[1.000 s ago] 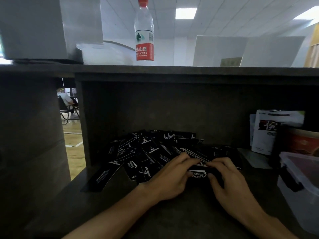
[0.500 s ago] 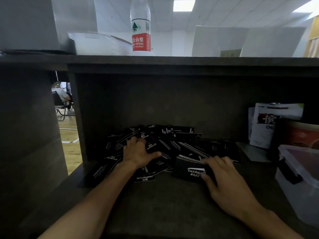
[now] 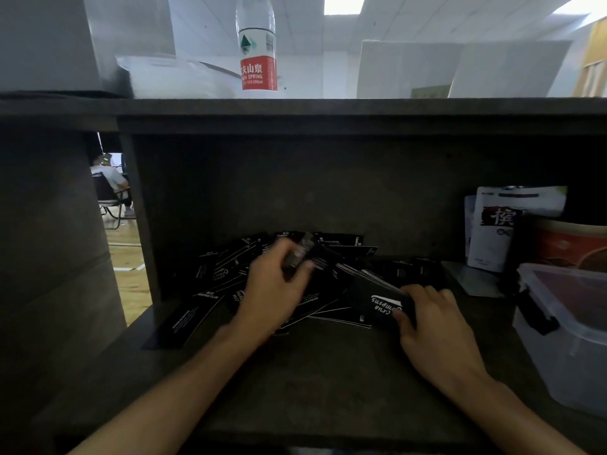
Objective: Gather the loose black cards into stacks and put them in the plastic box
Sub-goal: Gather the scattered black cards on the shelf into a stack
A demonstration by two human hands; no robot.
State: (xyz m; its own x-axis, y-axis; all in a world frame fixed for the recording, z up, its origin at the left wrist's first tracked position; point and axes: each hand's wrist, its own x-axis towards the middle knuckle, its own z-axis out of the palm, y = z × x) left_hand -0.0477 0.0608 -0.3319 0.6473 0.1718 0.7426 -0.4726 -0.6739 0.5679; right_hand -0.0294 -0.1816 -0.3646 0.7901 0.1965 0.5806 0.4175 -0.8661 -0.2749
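Note:
Several loose black cards [image 3: 230, 274] with white print lie scattered at the back of a dark shelf. My left hand [image 3: 276, 287] is raised over the heap and pinches a few blurred black cards [image 3: 300, 254] between thumb and fingers. My right hand [image 3: 430, 323] grips a small stack of black cards [image 3: 374, 297] by its right end, the stack resting on the shelf. A clear plastic box [image 3: 565, 333] with black clips stands at the right edge.
A white pouch [image 3: 499, 231] and a red tub [image 3: 571, 244] stand behind the box. A water bottle [image 3: 258, 47] stands on the shelf top above. The shelf's dark left wall [image 3: 141, 218] borders the cards. One long card [image 3: 184, 320] lies near the front left.
My left hand moved from the stack out to the left part of the heap, picked up a few cards and now swings them back right. My right hand kept hold of the stack.

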